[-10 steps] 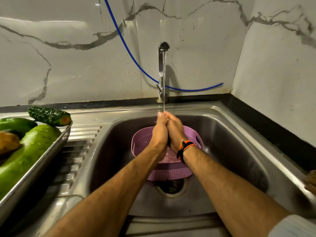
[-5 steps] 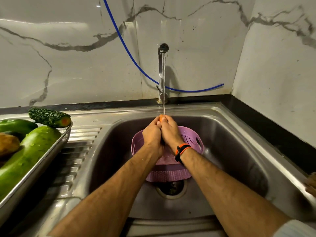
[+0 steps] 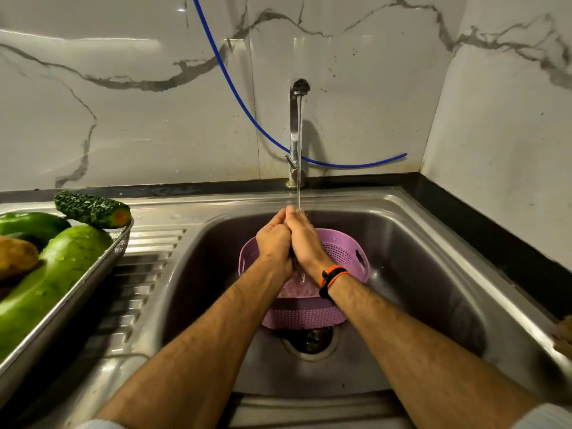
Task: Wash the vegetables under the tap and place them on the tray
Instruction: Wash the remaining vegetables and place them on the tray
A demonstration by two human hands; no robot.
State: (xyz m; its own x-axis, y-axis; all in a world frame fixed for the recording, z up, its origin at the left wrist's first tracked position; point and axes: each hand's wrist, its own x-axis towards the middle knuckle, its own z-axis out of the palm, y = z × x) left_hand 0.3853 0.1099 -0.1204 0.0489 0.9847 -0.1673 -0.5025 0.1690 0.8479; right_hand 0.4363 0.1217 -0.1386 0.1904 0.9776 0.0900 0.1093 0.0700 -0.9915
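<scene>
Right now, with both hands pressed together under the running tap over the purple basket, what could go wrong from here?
1. The left hand and right hand hide whatever they enclose; a wet item could slip from the grip into the purple basket or the sink.
2. The tray is already crowded, and the bitter gourd lies at its far corner, so adding more might nudge it off.
</scene>
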